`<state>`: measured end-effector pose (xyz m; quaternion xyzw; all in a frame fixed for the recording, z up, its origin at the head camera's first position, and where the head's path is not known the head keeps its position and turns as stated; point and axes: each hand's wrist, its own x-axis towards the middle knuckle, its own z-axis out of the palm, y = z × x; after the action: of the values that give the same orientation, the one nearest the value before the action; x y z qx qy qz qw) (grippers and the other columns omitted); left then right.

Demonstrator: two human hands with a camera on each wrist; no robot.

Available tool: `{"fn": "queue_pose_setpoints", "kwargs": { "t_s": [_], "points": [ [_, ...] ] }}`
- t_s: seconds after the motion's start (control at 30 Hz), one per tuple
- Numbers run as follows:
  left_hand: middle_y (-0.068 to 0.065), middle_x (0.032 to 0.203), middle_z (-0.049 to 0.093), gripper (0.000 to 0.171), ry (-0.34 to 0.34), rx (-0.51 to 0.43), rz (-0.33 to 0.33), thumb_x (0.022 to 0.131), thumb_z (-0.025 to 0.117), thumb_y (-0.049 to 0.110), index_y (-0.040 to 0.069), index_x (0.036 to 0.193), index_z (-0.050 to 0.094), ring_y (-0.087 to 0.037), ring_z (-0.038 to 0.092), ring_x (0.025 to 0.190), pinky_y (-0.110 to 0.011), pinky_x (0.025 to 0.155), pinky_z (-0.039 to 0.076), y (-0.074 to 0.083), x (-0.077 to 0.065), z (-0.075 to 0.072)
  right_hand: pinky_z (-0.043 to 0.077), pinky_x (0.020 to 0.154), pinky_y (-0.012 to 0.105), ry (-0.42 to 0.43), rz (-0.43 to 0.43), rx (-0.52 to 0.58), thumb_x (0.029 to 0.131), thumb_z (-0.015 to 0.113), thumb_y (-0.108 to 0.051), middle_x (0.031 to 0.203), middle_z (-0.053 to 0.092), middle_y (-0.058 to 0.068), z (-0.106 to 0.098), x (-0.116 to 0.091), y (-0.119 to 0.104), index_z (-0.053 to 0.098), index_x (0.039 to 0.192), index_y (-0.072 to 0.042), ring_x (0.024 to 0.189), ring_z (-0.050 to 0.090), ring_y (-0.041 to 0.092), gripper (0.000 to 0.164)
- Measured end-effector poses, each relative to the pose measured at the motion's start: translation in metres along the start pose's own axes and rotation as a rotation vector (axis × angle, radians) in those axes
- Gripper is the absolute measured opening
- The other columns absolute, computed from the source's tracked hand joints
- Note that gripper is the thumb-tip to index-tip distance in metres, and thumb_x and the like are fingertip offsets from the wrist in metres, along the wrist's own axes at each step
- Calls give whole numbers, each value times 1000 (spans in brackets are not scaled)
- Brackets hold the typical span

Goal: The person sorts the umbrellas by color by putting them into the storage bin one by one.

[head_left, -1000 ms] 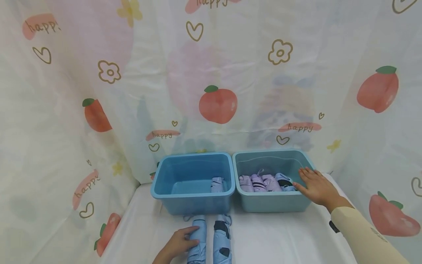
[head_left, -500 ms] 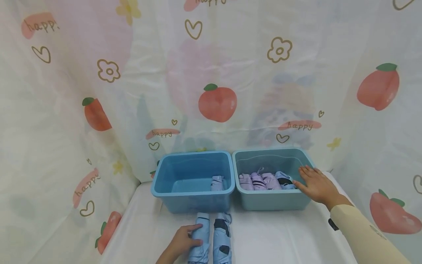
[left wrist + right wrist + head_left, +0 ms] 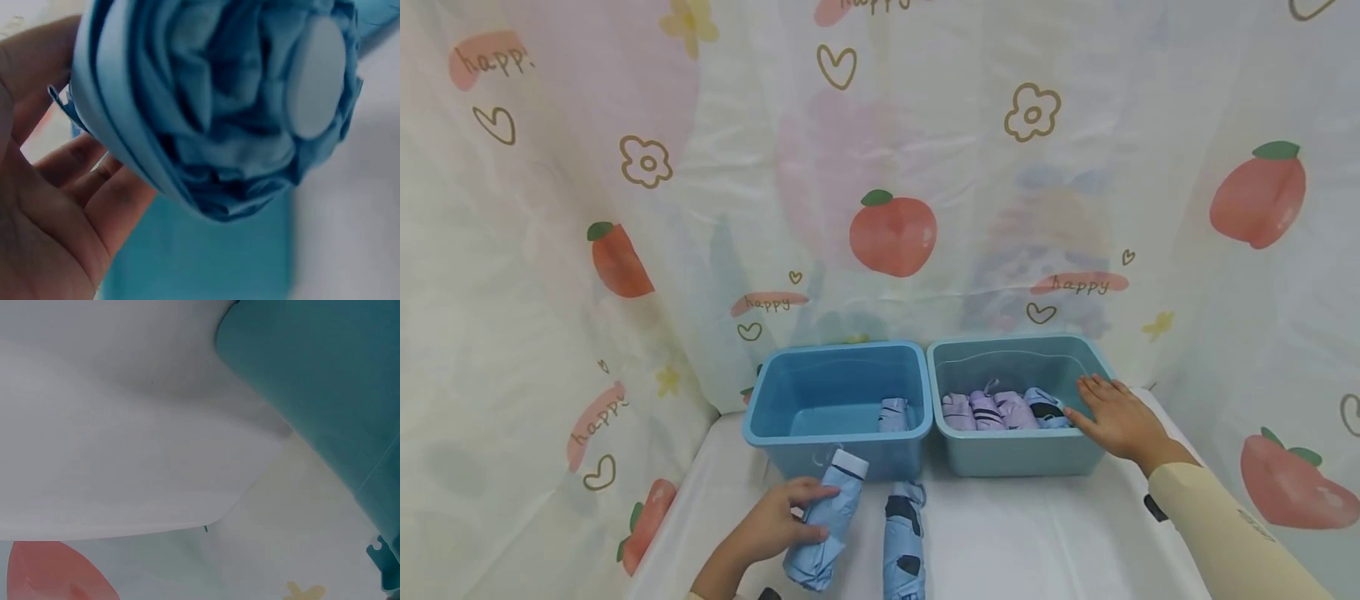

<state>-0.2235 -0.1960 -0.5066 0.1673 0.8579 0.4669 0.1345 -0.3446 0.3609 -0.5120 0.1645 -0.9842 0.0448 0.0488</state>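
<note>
A folded light-blue umbrella (image 3: pixel 826 529) is gripped between the thumb and fingers of my left hand (image 3: pixel 775 521), lifted and tilted in front of the blue bin. Its gathered fabric end (image 3: pixel 219 112) fills much of the left wrist view. To its right, a second blue umbrella (image 3: pixel 903 542) with black patches lies on the white tabletop. My right hand (image 3: pixel 1120 421) rests with straight fingers on the right rim of the grey-green bin (image 3: pixel 1022 457). That bin holds several folded umbrellas, lilac ones (image 3: pixel 987 411) and a blue-and-black one (image 3: pixel 1045 408). The right wrist view shows no hand.
The blue bin (image 3: pixel 838 454) stands left of the grey-green one, their rims nearly touching. One light-blue rolled umbrella (image 3: pixel 893 415) sits in its right corner. A patterned curtain (image 3: pixel 895 167) hangs behind and around the white-covered table (image 3: pixel 1000 542).
My left hand has raised the light-blue umbrella from the table, tilted its top to the right and shifted it slightly left. The right hand has stayed on the bin's rim.
</note>
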Motion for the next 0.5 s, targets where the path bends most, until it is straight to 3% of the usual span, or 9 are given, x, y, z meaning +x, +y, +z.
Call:
{"fn": "queue_pose_setpoints", "kwargs": {
  "t_s": [0.17,0.27,0.37,0.5],
  "points": [
    [-16,135,52,53,-1,29,88,78,83,23,18,128,67,-34,55,116,-41,82,54,30,12,-33,12,111,59,3,12,4,98,36,-60,149,31,31,4,0,6,34,144,12,138,23,48,86],
    [-15,136,52,55,39,92,138,77,84,23,19,128,67,-35,52,121,-40,84,53,43,28,-55,12,112,59,7,20,11,98,36,-61,149,31,31,5,0,7,34,145,12,139,22,48,87],
    [-13,133,56,56,77,151,172,77,84,23,18,130,66,-31,53,113,-38,82,51,54,48,-76,12,111,59,14,16,21,98,37,-61,149,32,31,6,0,6,35,144,12,138,23,48,86],
    [-10,137,53,59,99,135,120,77,84,22,20,132,64,-24,53,100,-34,78,49,63,81,-100,12,112,59,20,16,22,98,38,-61,149,33,30,5,-1,6,36,144,11,138,23,48,85]
  ]
}}
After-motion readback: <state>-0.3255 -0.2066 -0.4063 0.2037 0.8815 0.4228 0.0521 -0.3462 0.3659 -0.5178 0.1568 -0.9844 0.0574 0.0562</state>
